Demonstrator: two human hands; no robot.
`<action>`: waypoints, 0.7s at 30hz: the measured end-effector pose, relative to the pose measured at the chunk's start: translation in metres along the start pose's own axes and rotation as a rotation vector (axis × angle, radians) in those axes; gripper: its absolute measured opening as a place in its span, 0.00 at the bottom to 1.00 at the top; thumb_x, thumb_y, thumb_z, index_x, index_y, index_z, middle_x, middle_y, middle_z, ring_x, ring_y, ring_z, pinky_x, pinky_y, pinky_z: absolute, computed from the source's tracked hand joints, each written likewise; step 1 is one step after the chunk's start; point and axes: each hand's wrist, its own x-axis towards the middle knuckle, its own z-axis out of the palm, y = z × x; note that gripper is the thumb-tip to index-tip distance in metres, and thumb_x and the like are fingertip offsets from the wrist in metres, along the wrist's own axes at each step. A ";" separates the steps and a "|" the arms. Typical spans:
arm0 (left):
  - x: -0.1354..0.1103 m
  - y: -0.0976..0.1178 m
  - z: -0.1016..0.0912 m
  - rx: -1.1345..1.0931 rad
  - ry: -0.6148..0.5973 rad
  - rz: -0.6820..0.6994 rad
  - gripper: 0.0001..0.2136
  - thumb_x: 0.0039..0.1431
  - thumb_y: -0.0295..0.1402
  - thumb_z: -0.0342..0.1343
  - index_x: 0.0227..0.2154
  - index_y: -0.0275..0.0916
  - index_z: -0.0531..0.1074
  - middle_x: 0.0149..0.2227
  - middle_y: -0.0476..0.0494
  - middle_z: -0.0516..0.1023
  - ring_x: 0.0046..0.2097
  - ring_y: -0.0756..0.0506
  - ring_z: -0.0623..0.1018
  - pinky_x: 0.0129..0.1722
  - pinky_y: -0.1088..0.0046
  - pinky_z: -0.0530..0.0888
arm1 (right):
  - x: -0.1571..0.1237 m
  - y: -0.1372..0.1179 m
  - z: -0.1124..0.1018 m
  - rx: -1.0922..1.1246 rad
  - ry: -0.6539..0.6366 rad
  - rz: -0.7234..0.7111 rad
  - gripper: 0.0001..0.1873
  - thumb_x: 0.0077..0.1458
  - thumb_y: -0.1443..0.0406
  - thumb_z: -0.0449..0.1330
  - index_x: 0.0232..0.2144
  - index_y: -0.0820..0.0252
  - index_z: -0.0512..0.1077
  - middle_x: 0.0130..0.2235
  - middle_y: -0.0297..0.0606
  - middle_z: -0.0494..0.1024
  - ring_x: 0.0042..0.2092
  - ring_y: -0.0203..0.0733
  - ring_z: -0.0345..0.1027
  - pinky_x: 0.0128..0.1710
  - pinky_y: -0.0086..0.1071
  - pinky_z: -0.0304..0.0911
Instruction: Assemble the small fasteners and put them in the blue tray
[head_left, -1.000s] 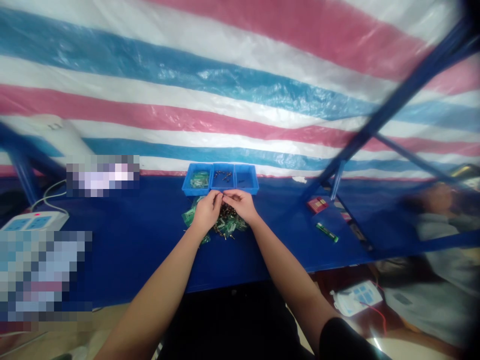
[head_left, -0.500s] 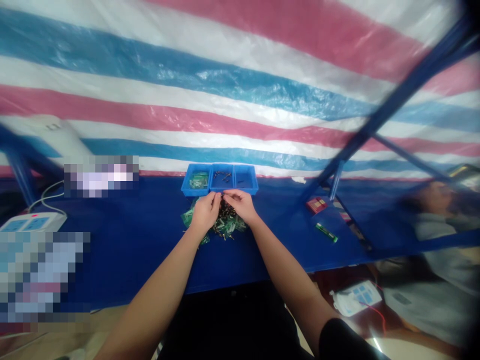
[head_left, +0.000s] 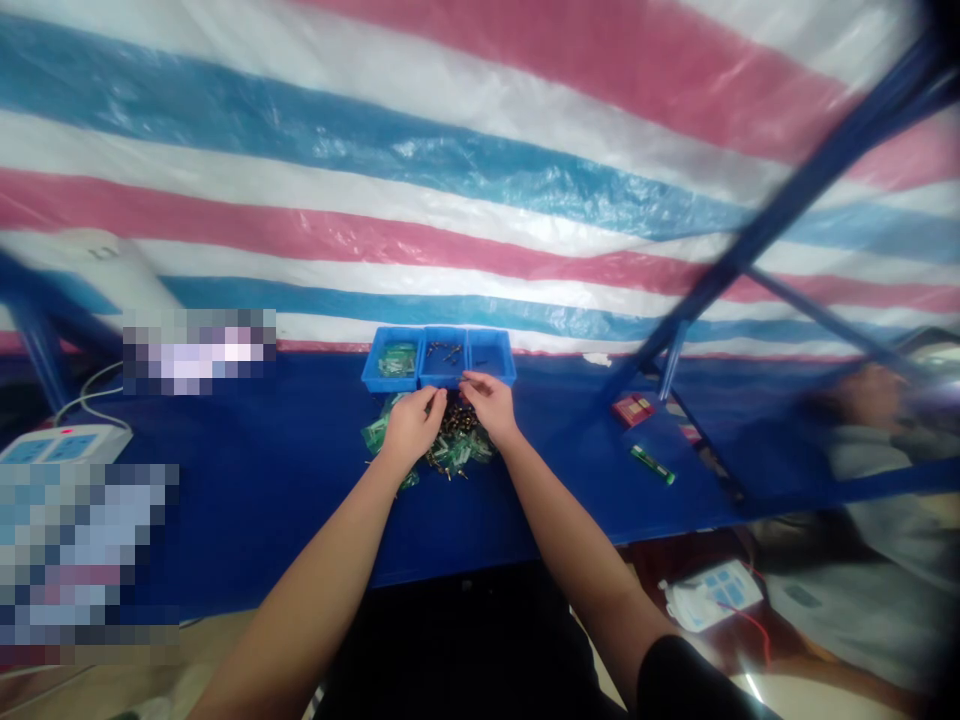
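Note:
My left hand [head_left: 414, 420] is closed in a pinch above the left side of a pile; what its fingertips hold is too small to make out. My right hand [head_left: 489, 402] is also pinched, close to the front wall of the trays, its contents hidden. Beneath both hands lies a heap of small green pieces and brass-coloured metal parts [head_left: 457, 447]. Just beyond stand three joined blue trays [head_left: 420, 383]. Flat green pieces [head_left: 397, 359] fill the left one, several small metal parts [head_left: 444, 351] lie in the middle one, and a few dark bits [head_left: 482, 362] in the right.
On the blue table [head_left: 292, 500], a red box [head_left: 632, 408] and a green strip-shaped packet [head_left: 652, 465] lie to the right. A white power strip [head_left: 67, 445] is at far left, another [head_left: 716, 597] below the table. Blue frame bars [head_left: 705, 270] slant up; a person [head_left: 870, 440] sits at right.
My hands have moved apart from each other. The right hand has shifted slightly right and toward the trays, while the left hand stays over the pile almost unmoved.

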 end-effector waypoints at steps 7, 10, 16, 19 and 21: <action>0.000 0.000 0.000 -0.005 -0.002 0.008 0.16 0.66 0.41 0.45 0.27 0.40 0.69 0.24 0.49 0.74 0.28 0.49 0.72 0.30 0.74 0.65 | -0.002 -0.001 -0.004 -0.265 -0.084 -0.110 0.13 0.56 0.61 0.58 0.41 0.57 0.78 0.40 0.38 0.82 0.39 0.40 0.77 0.44 0.36 0.71; 0.000 0.000 0.001 0.006 -0.002 0.015 0.16 0.66 0.41 0.45 0.26 0.40 0.69 0.23 0.49 0.73 0.27 0.49 0.71 0.30 0.75 0.64 | -0.002 0.000 -0.007 -0.541 -0.105 -0.246 0.10 0.56 0.66 0.58 0.37 0.57 0.79 0.40 0.36 0.82 0.42 0.41 0.75 0.49 0.35 0.68; 0.000 -0.001 0.001 0.025 0.011 0.026 0.16 0.66 0.41 0.45 0.25 0.40 0.67 0.21 0.51 0.69 0.26 0.50 0.70 0.28 0.75 0.63 | -0.005 -0.002 -0.007 -0.802 -0.271 -0.362 0.13 0.53 0.71 0.59 0.41 0.59 0.78 0.40 0.38 0.81 0.42 0.43 0.73 0.50 0.37 0.65; 0.000 -0.001 0.001 0.027 0.010 0.034 0.16 0.66 0.40 0.45 0.26 0.40 0.68 0.21 0.51 0.70 0.26 0.50 0.70 0.28 0.75 0.62 | -0.005 -0.003 -0.006 -0.825 -0.276 -0.367 0.13 0.54 0.71 0.59 0.41 0.59 0.78 0.40 0.38 0.81 0.41 0.42 0.72 0.49 0.36 0.64; 0.000 -0.001 0.002 0.028 0.010 0.033 0.15 0.66 0.40 0.46 0.26 0.40 0.68 0.22 0.51 0.70 0.26 0.50 0.70 0.29 0.75 0.63 | -0.005 -0.002 -0.006 -0.836 -0.280 -0.355 0.12 0.54 0.71 0.59 0.40 0.59 0.78 0.39 0.38 0.81 0.41 0.42 0.72 0.48 0.35 0.64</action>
